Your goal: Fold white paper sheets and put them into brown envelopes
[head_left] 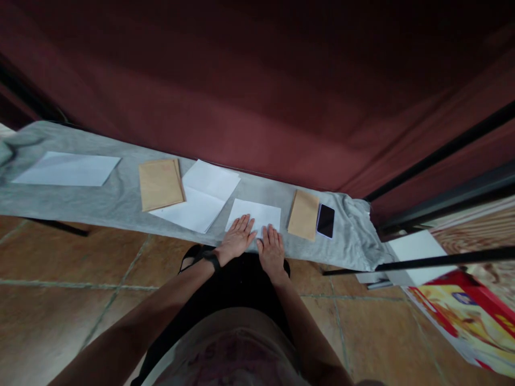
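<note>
A white sheet of paper [257,210], seemingly folded, lies in front of me near the table's front edge. My left hand [238,236] rests flat on its lower left part, fingers stretched out. On the lower right edge lies my right hand [272,249], its fingers also extended. Creased white sheets [209,187] are spread just left of this paper. Brown envelopes [161,184] partly cover those sheets. Right of my hands is another brown envelope stack [304,214], with a phone [325,221] beside it, its screen dark.
A grey cloth [120,206] covers the long narrow table. More white paper [68,169] lies at its left end. A dark red curtain [241,123] hangs behind. Dark metal bars [442,150] and a colourful box [466,316] are at the right; the floor is tiled.
</note>
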A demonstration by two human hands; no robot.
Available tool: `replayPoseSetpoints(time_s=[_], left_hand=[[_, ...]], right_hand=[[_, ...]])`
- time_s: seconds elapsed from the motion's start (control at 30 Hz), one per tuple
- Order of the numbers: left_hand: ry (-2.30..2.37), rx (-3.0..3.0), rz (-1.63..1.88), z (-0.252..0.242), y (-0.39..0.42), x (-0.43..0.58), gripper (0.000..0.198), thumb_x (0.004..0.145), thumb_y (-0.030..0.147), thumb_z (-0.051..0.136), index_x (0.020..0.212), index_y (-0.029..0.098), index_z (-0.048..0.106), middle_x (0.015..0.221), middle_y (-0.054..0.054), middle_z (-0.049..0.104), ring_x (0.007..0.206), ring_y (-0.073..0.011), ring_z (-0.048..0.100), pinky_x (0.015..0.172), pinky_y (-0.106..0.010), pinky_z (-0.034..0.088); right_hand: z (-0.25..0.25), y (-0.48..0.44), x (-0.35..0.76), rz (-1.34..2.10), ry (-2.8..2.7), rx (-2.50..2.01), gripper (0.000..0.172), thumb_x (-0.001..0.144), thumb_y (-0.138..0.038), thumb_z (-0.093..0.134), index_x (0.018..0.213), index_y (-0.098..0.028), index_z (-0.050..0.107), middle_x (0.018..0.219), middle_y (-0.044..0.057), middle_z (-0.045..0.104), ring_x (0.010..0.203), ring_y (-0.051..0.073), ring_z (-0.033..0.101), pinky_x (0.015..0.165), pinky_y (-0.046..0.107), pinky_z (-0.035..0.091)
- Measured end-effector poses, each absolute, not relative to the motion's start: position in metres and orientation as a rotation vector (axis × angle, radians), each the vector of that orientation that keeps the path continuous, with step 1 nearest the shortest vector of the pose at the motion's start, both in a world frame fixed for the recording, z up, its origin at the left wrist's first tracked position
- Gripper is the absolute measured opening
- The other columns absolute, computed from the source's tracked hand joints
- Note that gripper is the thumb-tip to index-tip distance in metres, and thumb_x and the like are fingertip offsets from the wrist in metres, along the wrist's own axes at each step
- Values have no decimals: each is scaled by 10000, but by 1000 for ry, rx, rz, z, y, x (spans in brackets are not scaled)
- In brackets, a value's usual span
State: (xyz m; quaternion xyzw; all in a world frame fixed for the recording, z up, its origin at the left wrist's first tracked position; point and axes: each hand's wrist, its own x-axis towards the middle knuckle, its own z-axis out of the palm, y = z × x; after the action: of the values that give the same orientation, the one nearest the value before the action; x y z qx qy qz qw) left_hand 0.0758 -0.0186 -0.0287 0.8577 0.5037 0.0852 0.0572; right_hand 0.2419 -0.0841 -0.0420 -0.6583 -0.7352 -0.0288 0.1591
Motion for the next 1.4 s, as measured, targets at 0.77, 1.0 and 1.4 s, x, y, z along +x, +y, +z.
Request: replayPoseSetpoints(time_s=[0.77, 1.0, 1.4], left_hand=[[1667, 2546, 423, -39, 48, 96, 636, 1036, 387, 236, 1554, 41, 363, 1627, -185, 344, 1546, -264, 257, 1255, -464, 233], [1709, 2557, 354, -42, 27, 78, 636, 1037, 425, 265, 1571, 89, 347, 1647, -173, 308, 1548, -280, 247, 1256, -487, 225], [1677, 2587, 322, -34, 23, 73, 588, 1016, 297, 287, 1563, 101, 374, 1651, -165, 310, 1547, -279, 252, 1254, -480, 227]], right_hand=[[-44, -81, 241, -52, -2051, -1872, 570, 1061, -408, 432, 1552, -120, 401, 1616, 175, 379, 1495, 292, 358, 1214, 499, 294], [-35, -79, 236, 5, -1991, -1931, 510, 1069, -384, 426, 1519, -145, 464, 1580, 163, 440, 1476, 296, 401, 1216, 525, 286], [-25, 5, 204, 255, -2013, -1914, 502, 1089, -370, 297, 1518, -177, 471, 1600, 117, 423, 1509, 261, 345, 1242, 542, 210]])
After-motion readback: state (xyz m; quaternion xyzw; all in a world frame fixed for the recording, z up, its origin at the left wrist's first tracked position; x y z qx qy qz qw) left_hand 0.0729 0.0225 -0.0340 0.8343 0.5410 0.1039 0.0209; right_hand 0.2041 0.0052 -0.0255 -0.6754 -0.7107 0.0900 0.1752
